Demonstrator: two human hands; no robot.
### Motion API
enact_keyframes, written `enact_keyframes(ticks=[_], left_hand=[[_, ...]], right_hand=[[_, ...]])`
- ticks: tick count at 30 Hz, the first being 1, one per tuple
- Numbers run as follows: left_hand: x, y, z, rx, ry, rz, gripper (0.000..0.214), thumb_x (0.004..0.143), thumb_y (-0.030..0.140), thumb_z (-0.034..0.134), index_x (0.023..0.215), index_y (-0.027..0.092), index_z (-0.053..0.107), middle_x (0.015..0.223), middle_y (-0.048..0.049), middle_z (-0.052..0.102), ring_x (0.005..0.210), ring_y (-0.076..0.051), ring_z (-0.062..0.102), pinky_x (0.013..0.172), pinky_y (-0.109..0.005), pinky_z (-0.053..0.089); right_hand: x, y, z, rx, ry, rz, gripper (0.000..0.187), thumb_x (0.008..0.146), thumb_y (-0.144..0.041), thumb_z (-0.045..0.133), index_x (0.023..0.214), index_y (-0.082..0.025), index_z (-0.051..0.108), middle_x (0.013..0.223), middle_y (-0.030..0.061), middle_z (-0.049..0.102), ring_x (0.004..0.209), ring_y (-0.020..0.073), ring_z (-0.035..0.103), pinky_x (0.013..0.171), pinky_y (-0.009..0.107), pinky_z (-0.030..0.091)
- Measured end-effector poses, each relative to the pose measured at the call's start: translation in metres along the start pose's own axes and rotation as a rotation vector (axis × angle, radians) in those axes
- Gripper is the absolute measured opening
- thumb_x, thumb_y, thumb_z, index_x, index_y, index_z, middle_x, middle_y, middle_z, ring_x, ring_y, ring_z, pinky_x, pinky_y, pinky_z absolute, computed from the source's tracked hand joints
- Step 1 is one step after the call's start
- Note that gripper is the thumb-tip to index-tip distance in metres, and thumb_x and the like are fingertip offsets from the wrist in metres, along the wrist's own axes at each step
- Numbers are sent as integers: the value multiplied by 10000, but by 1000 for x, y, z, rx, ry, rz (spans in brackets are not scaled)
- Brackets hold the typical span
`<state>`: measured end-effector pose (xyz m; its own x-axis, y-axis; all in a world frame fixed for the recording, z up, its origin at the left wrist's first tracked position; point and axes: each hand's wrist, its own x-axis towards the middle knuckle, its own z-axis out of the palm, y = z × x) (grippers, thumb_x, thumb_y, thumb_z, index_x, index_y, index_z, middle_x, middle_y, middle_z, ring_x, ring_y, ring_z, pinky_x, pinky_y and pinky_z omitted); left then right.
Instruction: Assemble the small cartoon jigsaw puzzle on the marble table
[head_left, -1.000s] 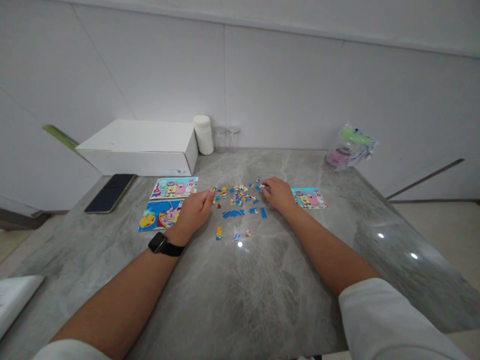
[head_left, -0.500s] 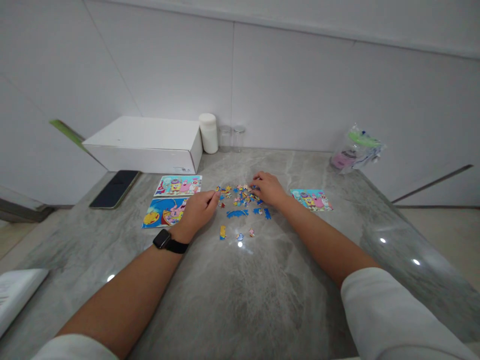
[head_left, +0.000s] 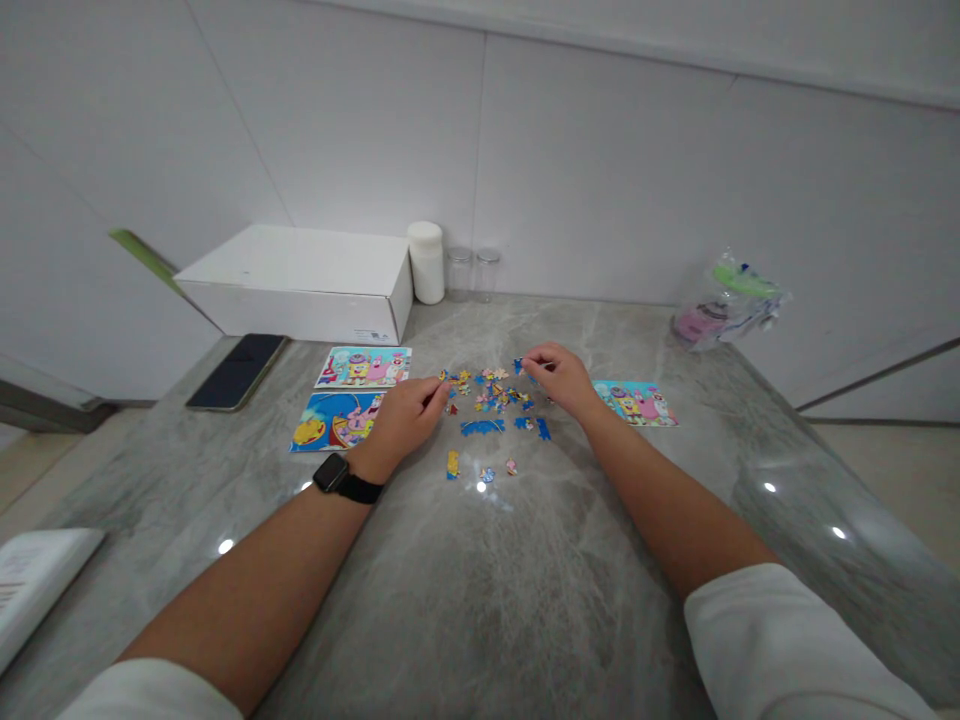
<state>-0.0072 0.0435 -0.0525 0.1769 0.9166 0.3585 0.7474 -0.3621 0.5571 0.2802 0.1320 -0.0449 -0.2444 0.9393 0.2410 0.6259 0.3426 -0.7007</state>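
Small jigsaw puzzle pieces (head_left: pixel 501 397) lie in a loose pile between my hands. My right hand (head_left: pixel 559 374), above the pile's right side, pinches a blue puzzle piece (head_left: pixel 517 366) between thumb and fingertips. On the pile's left edge rests my left hand (head_left: pixel 409 415), fingers curled and thumb against the index finger. A small piece shows at its fingertips; whether it is gripped I cannot make out. In front of the pile are a joined blue strip (head_left: pixel 482 427) and a blue cluster (head_left: pixel 543 428). Nearer me lie a yellow piece (head_left: pixel 453 465), a light-blue piece (head_left: pixel 487 474) and a pink piece (head_left: pixel 511 466).
Left of the pile are two picture cards, the upper one (head_left: pixel 364 367) above a blue one (head_left: pixel 315 420); another card (head_left: pixel 637 402) lies right. A phone (head_left: pixel 238 372), white box (head_left: pixel 292 285), white bottle (head_left: pixel 426 263), two clear glasses and a plastic-wrapped cup (head_left: pixel 709 315) stand around.
My right hand has lifted slightly away from the pile with a blue puzzle piece in its fingertips. The left hand stays at the pile's left edge. The whole view has shifted slightly.
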Motion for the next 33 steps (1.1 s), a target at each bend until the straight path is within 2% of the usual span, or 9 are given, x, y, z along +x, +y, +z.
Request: enact_keyframes(ticks=[2, 4, 9, 13, 20, 24, 33], left_hand=[[0, 3, -1, -49, 18, -1, 402, 1075, 418, 446, 755, 208, 569, 734, -24, 631, 699, -179, 559, 665, -322, 357], [-1, 7, -1, -126, 38, -7, 351, 1065, 417, 474, 835, 204, 634, 798, -31, 677, 752, -185, 596, 714, -319, 416], [-4, 20, 0, -301, 15, 13, 251, 1018, 414, 584, 1001, 194, 705, 917, -38, 738, 837, -188, 657, 788, -313, 496], [-7, 26, 5, -297, -3, 75, 233, 993, 405, 625, 968, 188, 706, 889, -30, 721, 807, -178, 638, 766, -308, 482], [-6, 28, 7, -416, 4, -14, 235, 991, 384, 591, 903, 185, 679, 801, 2, 657, 761, -156, 591, 717, -279, 452], [-5, 26, 7, -485, -18, -55, 243, 974, 404, 610, 889, 184, 667, 798, 7, 634, 761, -151, 571, 718, -274, 447], [-3, 15, 14, -663, -47, -137, 308, 959, 483, 646, 903, 181, 652, 802, 2, 625, 764, -147, 578, 741, -280, 461]], right_hand=[[-5, -13, -1, 208, -24, 122, 396, 886, -569, 632, 941, -193, 745, 896, 38, 724, 849, 203, 632, 752, 301, 496], [-12, -27, 3, 359, -72, 152, 442, 815, -624, 684, 904, -194, 725, 824, 13, 689, 772, 175, 595, 718, 285, 477], [-30, -53, 27, 500, -172, 120, 448, 779, -652, 713, 837, -210, 682, 794, -1, 659, 751, 159, 565, 727, 285, 467], [-37, -56, 44, 561, -164, 17, 419, 792, -629, 752, 790, -215, 686, 785, 0, 647, 763, 166, 571, 744, 304, 459], [-40, -51, 51, 459, -81, -182, 240, 899, -439, 706, 777, -232, 718, 829, 24, 666, 829, 193, 598, 791, 336, 460], [-41, -51, 52, 361, -43, -251, 194, 925, -372, 676, 798, -233, 722, 823, 27, 666, 833, 197, 603, 784, 340, 453], [-42, -49, 54, 247, -96, -310, 187, 935, -319, 656, 775, -229, 683, 781, 4, 661, 745, 168, 597, 760, 329, 488]])
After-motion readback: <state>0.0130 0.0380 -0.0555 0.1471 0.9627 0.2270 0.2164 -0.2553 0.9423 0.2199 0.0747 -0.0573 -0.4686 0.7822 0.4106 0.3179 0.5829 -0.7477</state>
